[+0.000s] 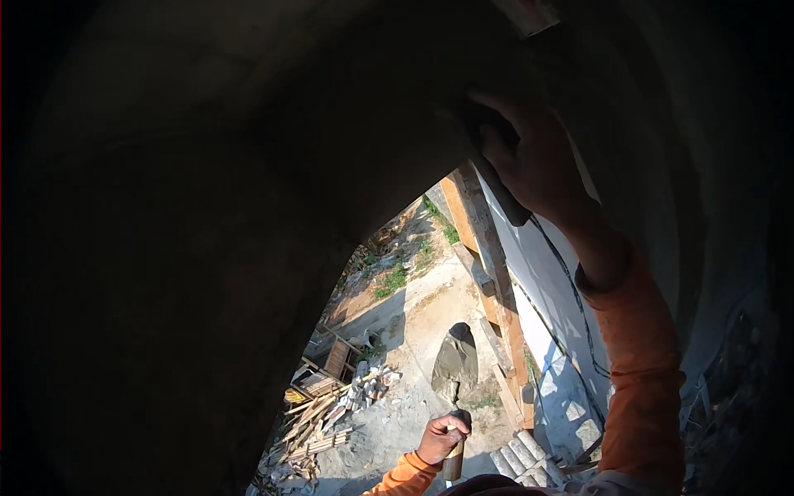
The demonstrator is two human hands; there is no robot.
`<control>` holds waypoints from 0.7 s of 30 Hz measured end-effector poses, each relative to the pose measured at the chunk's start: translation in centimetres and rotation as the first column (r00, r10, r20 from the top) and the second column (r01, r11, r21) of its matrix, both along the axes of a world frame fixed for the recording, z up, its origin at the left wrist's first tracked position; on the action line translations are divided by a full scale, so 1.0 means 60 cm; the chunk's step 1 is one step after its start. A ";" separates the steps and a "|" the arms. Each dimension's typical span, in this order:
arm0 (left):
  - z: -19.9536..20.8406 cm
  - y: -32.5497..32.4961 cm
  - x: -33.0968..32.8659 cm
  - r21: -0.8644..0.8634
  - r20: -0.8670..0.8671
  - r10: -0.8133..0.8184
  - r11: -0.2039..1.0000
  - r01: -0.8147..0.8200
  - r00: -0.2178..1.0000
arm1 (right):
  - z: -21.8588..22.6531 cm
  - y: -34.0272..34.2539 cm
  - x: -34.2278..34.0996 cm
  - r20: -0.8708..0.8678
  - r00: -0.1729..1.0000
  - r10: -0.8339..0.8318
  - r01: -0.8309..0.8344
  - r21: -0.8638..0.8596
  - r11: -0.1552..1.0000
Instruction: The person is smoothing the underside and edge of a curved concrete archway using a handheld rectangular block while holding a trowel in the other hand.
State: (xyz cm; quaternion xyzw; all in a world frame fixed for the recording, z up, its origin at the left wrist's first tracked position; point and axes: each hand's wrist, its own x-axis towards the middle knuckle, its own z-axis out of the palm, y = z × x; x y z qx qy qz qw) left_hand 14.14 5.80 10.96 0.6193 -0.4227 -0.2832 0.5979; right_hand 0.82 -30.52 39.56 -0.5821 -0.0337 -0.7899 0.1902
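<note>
My left hand (438, 440), low in the head view, is closed round the wooden handle of a pointing trowel (456, 362). The grey, mortar-smeared blade points away from me. Higher up on the right, my right hand (542, 165) grips a dark, straight-edged plastering float (506, 197). It is up against a deeply shaded, plaster-like surface (372, 124). Shadow hides most of the float's face and some of the fingers, so exact contact cannot be made out.
Wooden posts and planks (488, 264) run down beside a white sheet (546, 281) with a dark cord. Far below lie sandy ground (430, 289), a pile of scrap timber (318, 422) and grey rubble (372, 384). Rounded grey blocks (523, 455) are near the bottom.
</note>
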 end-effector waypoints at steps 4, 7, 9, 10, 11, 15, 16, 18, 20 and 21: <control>-0.013 -0.011 -0.010 -0.070 -0.030 -0.022 0.997 0.020 0.999 | 0.169 -0.091 0.042 -0.045 0.870 -0.491 0.487 -0.070 0.870; -0.031 -0.006 -0.002 -0.103 -0.046 0.000 0.995 -0.004 0.999 | 0.191 -0.096 0.064 -0.116 0.822 -0.558 0.553 -0.074 0.830; -0.044 0.006 0.011 -0.112 -0.048 0.039 0.993 -0.044 0.998 | 0.136 -0.081 0.071 0.004 0.762 -0.647 0.638 -0.170 0.751; -0.043 0.007 0.013 -0.138 -0.069 0.032 0.990 -0.042 0.997 | 0.108 -0.084 0.070 -0.014 0.756 -0.655 0.644 -0.170 0.746; -0.039 0.015 0.013 -0.131 -0.064 0.052 0.990 -0.060 0.997 | 0.077 -0.089 0.072 -0.032 0.755 -0.655 0.642 -0.167 0.748; -0.048 -0.008 0.024 -0.088 -0.106 0.009 0.996 -0.019 0.994 | 0.100 -0.150 0.049 -0.138 0.900 -0.414 0.415 -0.022 0.910; -0.045 -0.008 0.025 -0.085 -0.096 -0.003 0.996 -0.005 0.995 | 0.138 -0.164 0.044 -0.130 0.882 -0.454 0.452 -0.046 0.891; -0.040 0.004 0.024 -0.072 -0.097 0.015 0.997 -0.022 0.995 | 0.204 -0.141 0.046 -0.181 0.876 -0.448 0.431 -0.124 0.894; -0.033 -0.001 0.019 -0.090 -0.119 -0.022 0.996 0.011 0.993 | 0.229 -0.124 0.044 -0.295 0.856 -0.425 0.389 -0.177 0.904; -0.030 -0.003 0.020 -0.098 -0.129 -0.034 0.995 0.021 0.991 | 0.234 -0.117 0.048 -0.341 0.841 -0.420 0.384 -0.172 0.907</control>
